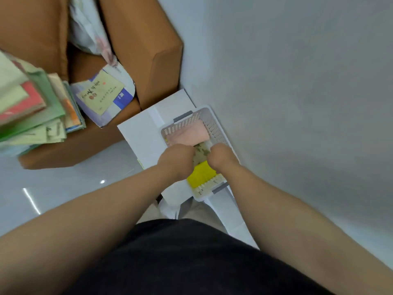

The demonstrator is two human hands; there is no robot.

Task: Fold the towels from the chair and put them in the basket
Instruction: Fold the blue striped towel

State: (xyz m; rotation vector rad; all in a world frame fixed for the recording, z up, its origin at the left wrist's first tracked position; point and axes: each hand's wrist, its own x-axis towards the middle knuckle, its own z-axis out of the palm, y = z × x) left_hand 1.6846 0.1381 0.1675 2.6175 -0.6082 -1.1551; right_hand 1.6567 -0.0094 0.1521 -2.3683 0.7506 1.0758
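Basket point(214, 126) on white table point(138, 133), long axis running away from me, tilted slightly left. 3 towels inside: pink towel point(191, 133) at far end, yellow towel point(201, 174) near, patterned towel point(201, 153) mid-basket, lying crosswise. My left hand point(176, 158) and right hand point(221, 156) grip its 2 ends, fingers curled under. Printed cloth point(102, 92) on chair point(138, 50): characters unreadable.

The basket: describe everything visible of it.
The basket is a white, rectangular, plastic-looking crate with perforated walls and a grey handle at each short end. It sits upright on a white surface beside the wall. Inside are a folded pink towel and a yellow towel; between them the left hand and right hand grip a patterned towel.
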